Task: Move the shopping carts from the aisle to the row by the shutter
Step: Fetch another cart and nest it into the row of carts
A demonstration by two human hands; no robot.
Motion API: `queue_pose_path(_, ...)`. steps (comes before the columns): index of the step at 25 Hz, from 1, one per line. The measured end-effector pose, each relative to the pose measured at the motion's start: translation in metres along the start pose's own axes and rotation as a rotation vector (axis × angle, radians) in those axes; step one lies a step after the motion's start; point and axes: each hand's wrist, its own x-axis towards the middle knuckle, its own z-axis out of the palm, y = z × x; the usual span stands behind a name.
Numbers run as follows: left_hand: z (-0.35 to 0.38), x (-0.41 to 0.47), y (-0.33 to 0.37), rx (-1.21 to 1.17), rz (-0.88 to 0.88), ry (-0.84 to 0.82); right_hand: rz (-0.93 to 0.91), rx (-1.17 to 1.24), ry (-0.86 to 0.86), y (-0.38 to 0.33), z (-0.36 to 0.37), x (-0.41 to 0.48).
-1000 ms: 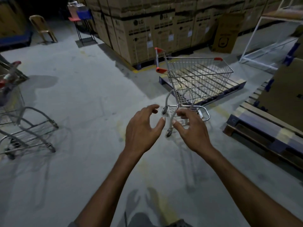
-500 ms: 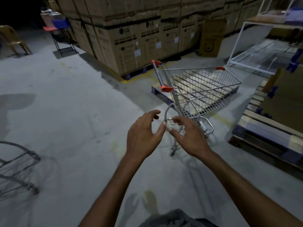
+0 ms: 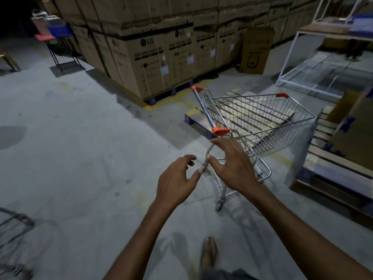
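1. The right hand [image 3: 232, 166] is stretched forward with fingers spread wide and holds nothing; its fingertips lie just below the near orange end cap of the cart handle, and whether they touch the metal frame cannot be told.
2. The left hand [image 3: 175, 182] is beside it, fingers curled loosely apart and empty, its thumb tip close to the right thumb.
3. Straight ahead of both hands stands the silver wire shopping cart with orange handle caps [image 3: 260, 120], upright on its wheels, its handle bar running away from the viewer and its basket reaching to the right.
4. The cart rests on the grey concrete floor [image 3: 80, 138], and a low blue and wood pallet [image 3: 197, 123] lies flat just behind it.
5. To the right of the cart, a wooden slatted pallet carrying brown cartons [image 3: 331, 158] sits near the basket's far end.
6. Behind the cart rises a tall stack of brown cardboard boxes printed with LG logos [image 3: 157, 53].
7. A white metal frame shelf [image 3: 292, 57] stands at the far right.
8. At the bottom edge, a sandalled foot [image 3: 209, 253] shows on the floor.
9. A blurred part of another wire cart [image 3: 14, 229] sits at the lower left edge.
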Motion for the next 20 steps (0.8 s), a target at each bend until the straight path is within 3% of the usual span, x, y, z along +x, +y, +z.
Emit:
queue_pose_path(12, 0.050, 0.218, -0.075, 0.053, 0.099, -0.159, 0.206, -0.225, -0.142, 0.114, 0.111, 0.181)
queue_pose_path(16, 0.071, 0.274, -0.085, 0.040, 0.174, -0.238, 0.335, -0.281, -0.145, 0.133, 0.130, 0.203)
queue_pose_path(20, 0.094, 0.323, -0.099, 0.016, 0.298, -0.334, 0.301, -0.368, -0.137, 0.136, 0.141, 0.201)
